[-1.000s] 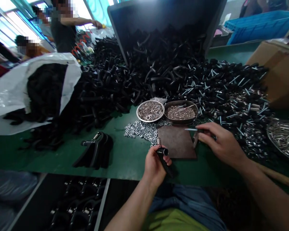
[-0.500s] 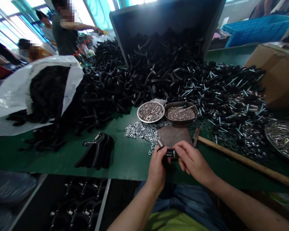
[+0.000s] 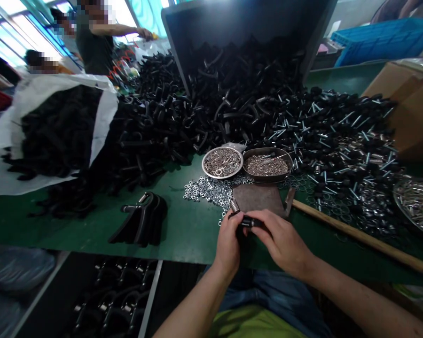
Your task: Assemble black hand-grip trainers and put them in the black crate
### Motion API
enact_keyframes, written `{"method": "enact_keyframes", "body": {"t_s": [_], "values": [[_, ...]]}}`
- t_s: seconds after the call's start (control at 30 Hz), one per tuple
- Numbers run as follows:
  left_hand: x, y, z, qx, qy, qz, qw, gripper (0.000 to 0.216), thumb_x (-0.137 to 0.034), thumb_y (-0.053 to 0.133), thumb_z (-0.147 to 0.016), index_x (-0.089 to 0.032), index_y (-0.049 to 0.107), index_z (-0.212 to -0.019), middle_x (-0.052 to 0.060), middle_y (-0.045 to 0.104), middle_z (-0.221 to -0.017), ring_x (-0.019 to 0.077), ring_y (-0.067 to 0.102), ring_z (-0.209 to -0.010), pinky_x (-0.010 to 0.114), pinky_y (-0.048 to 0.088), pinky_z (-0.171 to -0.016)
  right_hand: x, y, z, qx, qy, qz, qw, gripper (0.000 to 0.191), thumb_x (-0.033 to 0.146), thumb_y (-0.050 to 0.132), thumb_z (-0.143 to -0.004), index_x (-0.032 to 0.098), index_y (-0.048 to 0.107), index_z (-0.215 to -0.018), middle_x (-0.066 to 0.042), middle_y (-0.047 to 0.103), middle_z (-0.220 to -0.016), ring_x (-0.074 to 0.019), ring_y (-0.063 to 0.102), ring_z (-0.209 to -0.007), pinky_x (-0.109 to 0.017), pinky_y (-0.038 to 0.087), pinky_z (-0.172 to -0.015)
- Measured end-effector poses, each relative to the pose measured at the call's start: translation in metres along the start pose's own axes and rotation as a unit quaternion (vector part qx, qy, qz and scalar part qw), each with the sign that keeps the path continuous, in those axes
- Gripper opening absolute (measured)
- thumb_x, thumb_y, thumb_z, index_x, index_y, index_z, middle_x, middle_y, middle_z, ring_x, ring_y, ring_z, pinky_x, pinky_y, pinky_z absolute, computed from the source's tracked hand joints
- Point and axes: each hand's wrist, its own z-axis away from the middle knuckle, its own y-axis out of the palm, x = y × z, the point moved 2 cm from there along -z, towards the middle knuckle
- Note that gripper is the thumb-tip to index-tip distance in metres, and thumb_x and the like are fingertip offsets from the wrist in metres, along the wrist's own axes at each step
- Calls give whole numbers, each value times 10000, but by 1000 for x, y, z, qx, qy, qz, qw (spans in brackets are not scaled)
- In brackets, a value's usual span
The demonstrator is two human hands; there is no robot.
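A small black part (image 3: 246,221) with a silver coil spring (image 3: 234,205) at its left end is held up over the table edge. My left hand (image 3: 228,239) is closed around its left end, thumb on top. The fingers of my right hand (image 3: 280,237) pinch its right end, so that end is partly covered. Just beyond my hands lie a flat metal plate (image 3: 257,199) and a hammer with a wooden handle (image 3: 363,237). Loose small nuts (image 3: 206,190) are scattered to the left of the plate.
A round bowl (image 3: 203,169) and an oval tin (image 3: 268,179) hold small metal parts. Black curved parts (image 3: 141,220) stand grouped at left. Heaps of black handles (image 3: 225,112) and screws cover the back. A cardboard box (image 3: 405,103) stands right. People work at the far left.
My right hand has closed in on the right end of the black part, fingers now more bent around it. The part tilts slightly more down to the right. The view has shifted a little.
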Motion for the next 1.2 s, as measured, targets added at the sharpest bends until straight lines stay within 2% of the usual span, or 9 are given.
{"method": "enact_keyframes", "body": {"t_s": [0.07, 0.17, 0.27, 0.37, 0.5, 0.63, 0.73, 0.97, 1.2], "values": [[-3, 1, 1, 5, 87, -81, 993, 111, -288, 594, -792, -182, 563, -782, -25, 523, -701, 108, 472, -642, 211, 377, -613, -3, 8, -1, 25, 108, -161, 981, 246, 408, 474, -870, 226, 548, -1019, 13, 559, -677, -108, 507, -515, -237, 444, -456], [-5, 1, 5, -70, 214, -217, 950, 282, -304, 691, -720, -207, 541, -939, 3, 569, -861, 148, 538, -805, 243, 407, -741, -9, 24, -1, -1, 236, -412, 880, 245, 448, 503, -844, 229, 488, -953, 86, 415, -525, -59, 332, -370, -160, 304, -326], [-6, 0, 6, -114, 264, -368, 884, 605, -317, 812, -543, -208, 486, -1041, 41, 572, -1011, 207, 553, -949, 315, 408, -846, -16, 31, -2, -30, 286, -483, 827, 255, 451, 549, -799, 232, 447, -880, 110, 394, -477, -41, 253, -313, -145, 232, -287], [-8, -3, -2, -78, 211, -510, 830, 632, -426, 769, -581, -195, 448, -1074, 57, 602, -976, 233, 592, -895, 347, 445, -777, -26, 24, -10, 48, 297, -355, 885, 293, 516, 466, -835, 224, 442, -832, 127, 338, -367, -56, 206, -259, -173, 214, -278], [-12, -12, -14, -29, 190, -637, 746, 569, -517, 696, -641, -197, 460, -1049, 59, 636, -911, 246, 621, -824, 339, 460, -686, -30, -4, -54, 53, 147, -20, 987, 249, 432, 474, -860, 194, 525, -804, 73, 458, -410, -90, 411, -366, -204, 301, -387], [-11, -10, -18, 24, 220, -723, 654, 543, -535, 677, -649, -202, 494, -1037, 68, 641, -928, 268, 613, -842, 371, 462, -702, -20, -14, -128, -10, -51, 285, 957, 161, 272, 512, -852, 182, 645, -856, -27, 672, -810, -143, 590, -749, -272, 433, -682], [-9, -4, -17, 59, 259, -754, 601, 474, -479, 685, -654, -192, 526, -997, 75, 623, -937, 277, 579, -891, 402, 450, -771, -13, 2, -180, 11, -92, 351, 932, 152, 204, 544, -824, 182, 693, -847, -61, 682, -944, -185, 569, -942, -315, 403, -844], [-4, -2, -19, 66, 291, -743, 600, 562, -485, 701, -654, -196, 521, -1101, 81, 557, -1111, 277, 502, -1011, 427, 419, -847, -7, 49, -230, 58, -96, 404, 908, 142, 239, 611, -763, 171, 728, -807, -118, 688, -956, -270, 557, -1006, -347, 419, -818], [-2, -5, -25, 67, 298, -728, 614, 580, -499, 738, -604, -207, 545, -1067, 55, 567, -1041, 256, 502, -967, 418, 423, -839, -12, 46, -233, 12, -56, 374, 926, 97, 230, 598, -778, 178, 679, -789, -98, 690, -906, -246, 593, -928, -336, 424, -771]]}}
